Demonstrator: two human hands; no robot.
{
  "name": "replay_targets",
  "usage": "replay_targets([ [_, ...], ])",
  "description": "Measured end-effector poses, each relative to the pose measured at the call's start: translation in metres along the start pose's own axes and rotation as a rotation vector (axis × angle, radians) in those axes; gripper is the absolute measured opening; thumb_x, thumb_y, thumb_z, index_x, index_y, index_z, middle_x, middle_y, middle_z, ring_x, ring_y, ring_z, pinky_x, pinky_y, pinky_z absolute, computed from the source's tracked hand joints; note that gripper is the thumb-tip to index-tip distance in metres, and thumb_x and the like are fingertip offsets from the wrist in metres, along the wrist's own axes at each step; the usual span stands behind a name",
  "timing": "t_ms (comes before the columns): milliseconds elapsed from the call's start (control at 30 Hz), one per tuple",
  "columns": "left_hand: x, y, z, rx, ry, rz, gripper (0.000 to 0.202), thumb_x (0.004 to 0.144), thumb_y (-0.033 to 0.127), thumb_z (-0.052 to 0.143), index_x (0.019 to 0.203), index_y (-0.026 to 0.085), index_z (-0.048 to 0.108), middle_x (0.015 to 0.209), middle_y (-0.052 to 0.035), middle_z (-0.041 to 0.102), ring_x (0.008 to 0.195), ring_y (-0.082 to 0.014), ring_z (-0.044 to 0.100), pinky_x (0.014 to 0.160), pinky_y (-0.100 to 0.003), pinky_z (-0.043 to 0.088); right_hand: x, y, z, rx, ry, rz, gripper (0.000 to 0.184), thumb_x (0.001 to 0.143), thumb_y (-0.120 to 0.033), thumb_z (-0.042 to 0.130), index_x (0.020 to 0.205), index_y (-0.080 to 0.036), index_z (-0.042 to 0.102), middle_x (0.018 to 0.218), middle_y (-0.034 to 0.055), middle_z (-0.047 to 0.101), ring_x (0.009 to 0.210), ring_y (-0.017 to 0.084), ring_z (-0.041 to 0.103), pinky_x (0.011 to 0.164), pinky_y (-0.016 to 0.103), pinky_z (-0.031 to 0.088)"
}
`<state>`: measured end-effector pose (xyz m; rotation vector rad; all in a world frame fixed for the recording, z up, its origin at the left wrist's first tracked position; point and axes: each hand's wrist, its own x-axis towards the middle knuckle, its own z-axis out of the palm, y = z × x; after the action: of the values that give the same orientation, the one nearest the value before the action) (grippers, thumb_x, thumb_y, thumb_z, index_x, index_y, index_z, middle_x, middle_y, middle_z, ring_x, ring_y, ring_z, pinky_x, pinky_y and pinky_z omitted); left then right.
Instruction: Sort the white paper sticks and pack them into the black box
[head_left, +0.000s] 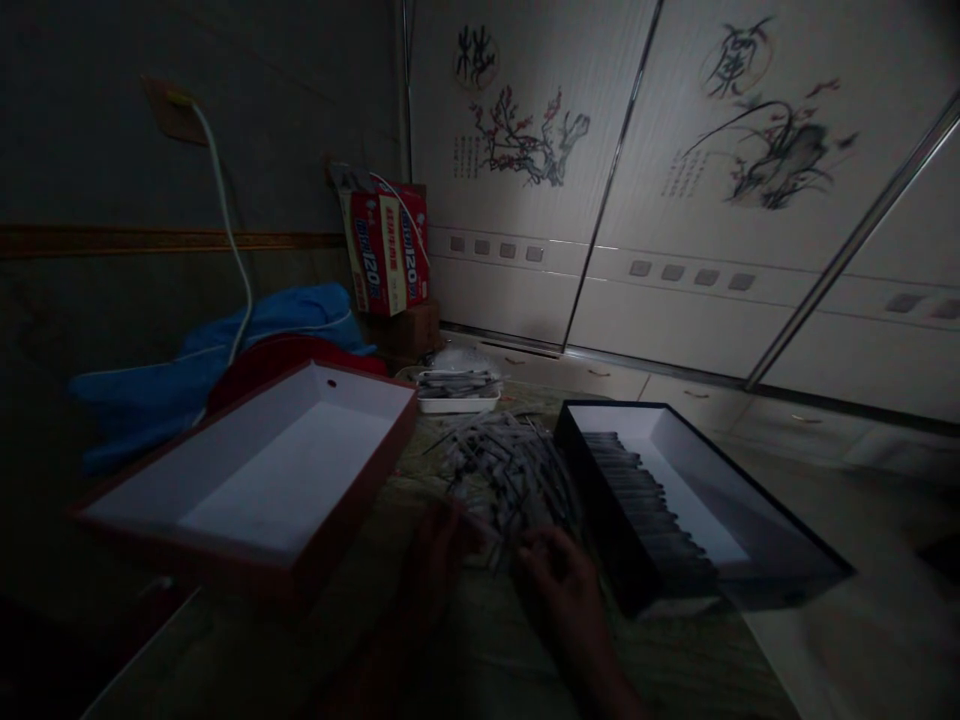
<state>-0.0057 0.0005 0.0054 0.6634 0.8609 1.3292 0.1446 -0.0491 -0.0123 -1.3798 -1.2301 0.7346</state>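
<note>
Stick pile (504,455) sits just beyond left hand (436,548) and right hand (559,575), axes mixed; can't tell either grip (dark, blurry).

The one camera is worn on the head, looking forward and down over the tabletop (495,655). It is nearest to the left hand (439,552) and the right hand (556,572), seen from above and behind at lower centre. At middle range come the red open box (262,490) at left and the black open box (709,475) at right. Farthest off, the sliding doors (525,215), met at a slant, fill the upper centre and right, beside the wall (75,150) at upper left.
</note>
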Motion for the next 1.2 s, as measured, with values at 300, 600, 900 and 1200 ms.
replay_targets([
  [300, 0.003, -0.009, -0.002, 0.076, -0.042, 0.033, 0.026, 0.067, 0.040, 0.067, 0.070, 0.016, 0.057, 0.060, 0.0010, 0.063, 0.053, -0.0122, 0.057, 0.052, -0.023, 0.046, -0.002, 0.002, -0.003, -0.024, -0.082, -0.121, 0.020, 0.083, -0.029, 0.049, 0.092, -0.017, 0.062, 0.087, 0.0063, 0.064, 0.079, 0.018, 0.060, 0.070, 0.026, 0.047],
  [600, -0.003, -0.005, -0.001, 0.230, -0.031, 0.086, 0.029, 0.071, 0.044, 0.062, 0.071, 0.014, 0.059, 0.062, -0.0004, 0.064, 0.056, -0.0130, 0.058, 0.056, -0.024, 0.047, -0.013, -0.004, 0.007, -0.255, -0.010, -0.249, 0.019, 0.083, -0.027, 0.048, 0.094, -0.016, 0.059, 0.076, 0.0040, 0.063, 0.065, 0.014, 0.059, 0.057, 0.021, 0.044],
  [900, -0.004, -0.005, 0.002, 0.225, -0.048, 0.064, 0.030, 0.065, 0.043, 0.067, 0.070, 0.015, 0.057, 0.059, 0.0006, 0.063, 0.052, -0.0136, 0.059, 0.052, -0.024, 0.047, -0.012, 0.000, 0.011, -0.201, 0.030, -0.175, 0.014, 0.079, -0.028, 0.052, 0.084, -0.017, 0.059, 0.066, -0.0008, 0.059, 0.058, 0.012, 0.055, 0.052, 0.019, 0.041],
  [1200, -0.002, -0.005, 0.003, 0.257, -0.027, 0.044, 0.031, 0.064, 0.043, 0.068, 0.070, 0.014, 0.057, 0.058, 0.0005, 0.063, 0.052, -0.0141, 0.060, 0.052, -0.025, 0.048, -0.011, 0.000, 0.011, -0.178, 0.046, -0.160, 0.017, 0.079, -0.029, 0.053, 0.088, -0.017, 0.060, 0.071, 0.0010, 0.063, 0.061, 0.013, 0.057, 0.055, 0.019, 0.043],
])
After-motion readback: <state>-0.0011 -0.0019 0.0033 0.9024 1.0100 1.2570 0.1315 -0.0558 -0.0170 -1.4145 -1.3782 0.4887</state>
